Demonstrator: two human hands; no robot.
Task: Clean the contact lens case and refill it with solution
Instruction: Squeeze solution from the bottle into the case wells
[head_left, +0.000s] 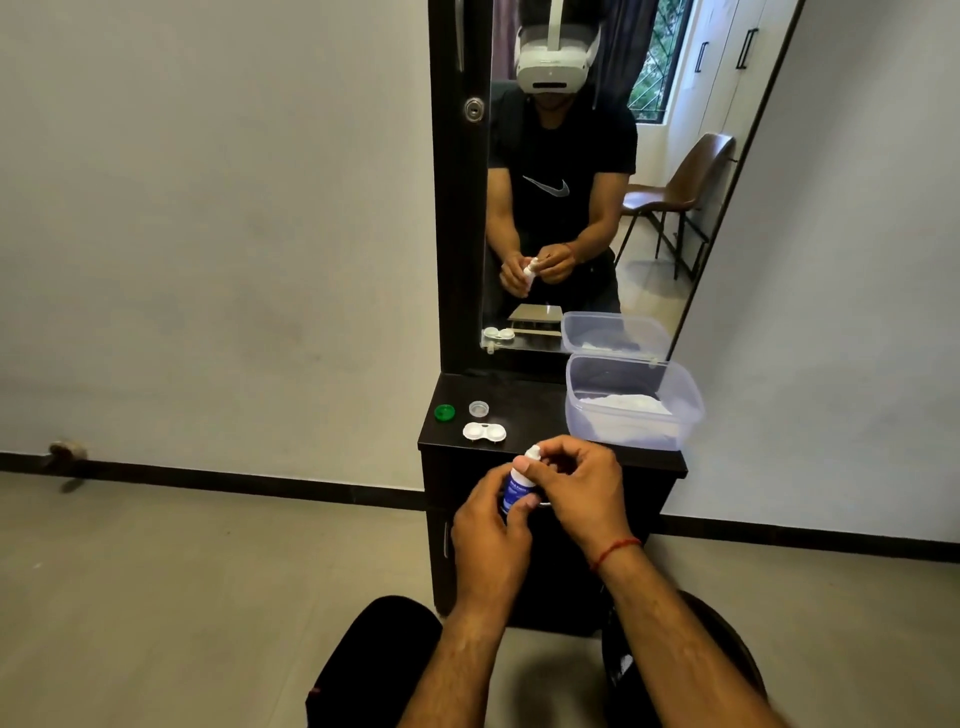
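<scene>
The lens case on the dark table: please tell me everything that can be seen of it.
The lens case is small, white and looks like plastic: two round wells joined side by side. Both wells are open, with no caps on them; a green cap and a clear cap lie apart just behind it. It rests flat near the front edge of the dark table, left of the plastic tub. Neither hand touches it. Whether it holds liquid cannot be seen.

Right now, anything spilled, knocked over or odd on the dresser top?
Nothing stands out. The lens case lies flat and open on the dresser top, its green cap and clear cap set beside it, no puddle visible. The plastic tub sits upright. Both hands hold the solution bottle, right hand at its top.
</scene>
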